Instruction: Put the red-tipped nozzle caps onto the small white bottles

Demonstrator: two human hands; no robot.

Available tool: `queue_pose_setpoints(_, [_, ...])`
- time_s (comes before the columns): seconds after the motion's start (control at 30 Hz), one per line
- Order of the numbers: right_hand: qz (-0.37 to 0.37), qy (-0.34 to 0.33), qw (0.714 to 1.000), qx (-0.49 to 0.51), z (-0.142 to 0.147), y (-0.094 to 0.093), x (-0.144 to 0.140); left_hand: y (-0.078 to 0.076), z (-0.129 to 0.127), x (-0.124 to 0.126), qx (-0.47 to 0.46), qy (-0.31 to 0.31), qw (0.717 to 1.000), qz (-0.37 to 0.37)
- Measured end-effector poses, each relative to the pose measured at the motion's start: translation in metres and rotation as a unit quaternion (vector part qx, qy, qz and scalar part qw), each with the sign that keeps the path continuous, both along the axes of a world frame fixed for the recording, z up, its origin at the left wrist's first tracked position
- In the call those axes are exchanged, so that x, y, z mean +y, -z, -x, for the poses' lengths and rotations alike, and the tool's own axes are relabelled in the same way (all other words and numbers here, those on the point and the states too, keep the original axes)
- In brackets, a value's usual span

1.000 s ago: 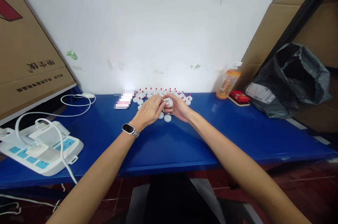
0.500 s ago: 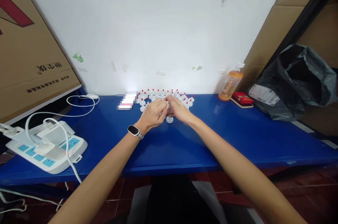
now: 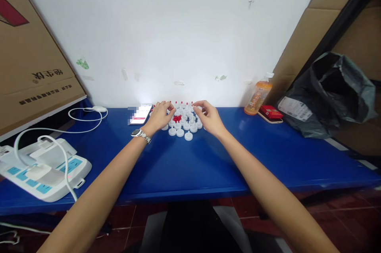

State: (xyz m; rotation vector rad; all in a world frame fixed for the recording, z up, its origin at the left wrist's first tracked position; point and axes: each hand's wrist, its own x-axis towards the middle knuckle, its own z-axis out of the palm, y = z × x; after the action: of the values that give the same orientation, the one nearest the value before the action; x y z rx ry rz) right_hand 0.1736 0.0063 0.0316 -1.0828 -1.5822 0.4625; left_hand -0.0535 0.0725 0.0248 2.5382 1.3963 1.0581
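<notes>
The hands have parted — left hand (image 3: 159, 114) and right hand (image 3: 208, 116) now flank the cluster of white caps (image 3: 183, 124) mid-frame on the blue counter (image 3: 190, 157); whether either grip pinches a cap, I cannot tell.

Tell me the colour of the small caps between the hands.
White caps, some red-tipped; head view.

Mid-frame, against the wall, a cluster of caps (image 3: 182, 122) sits on the table (image 3: 184, 165), with the left hand (image 3: 159, 116) at its left edge and the right hand (image 3: 210, 118) at its right. A phone (image 3: 141, 113) lies just left of the left hand. The power strip (image 3: 41, 169) occupies the lower left, a cardboard box (image 3: 32, 58) above it. At right stand a bottle (image 3: 256, 96), then a small box (image 3: 270, 111), then a bag (image 3: 330, 94).
</notes>
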Motion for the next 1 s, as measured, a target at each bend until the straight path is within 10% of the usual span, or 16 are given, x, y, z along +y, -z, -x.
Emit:
queue_pose_setpoints(0.2, [-0.009, 0.035, 0.999, -0.019, -0.009, 0.003, 0.004, 0.013, -0.003, -0.003, 0.036, -0.031, 0.999, -0.006])
queue_pose_setpoints(0.47, [0.023, 0.08, 0.996, -0.042, -0.019, 0.015, 0.025, 0.012, 0.009, -0.029, -0.017, 0.123, 0.99, 0.059])
queue_pose_setpoints(0.6, [0.039, 0.16, 0.967, -0.194, -0.022, 0.014, 0.056, 0.008, 0.004, -0.034, 0.004, 0.151, 0.983, 0.107])
queue_pose_setpoints(1.0, [0.156, 0.115, 0.892, -0.409, -0.007, 0.01, 0.102, -0.003, 0.013, -0.036, 0.019, 0.132, 0.981, 0.141])
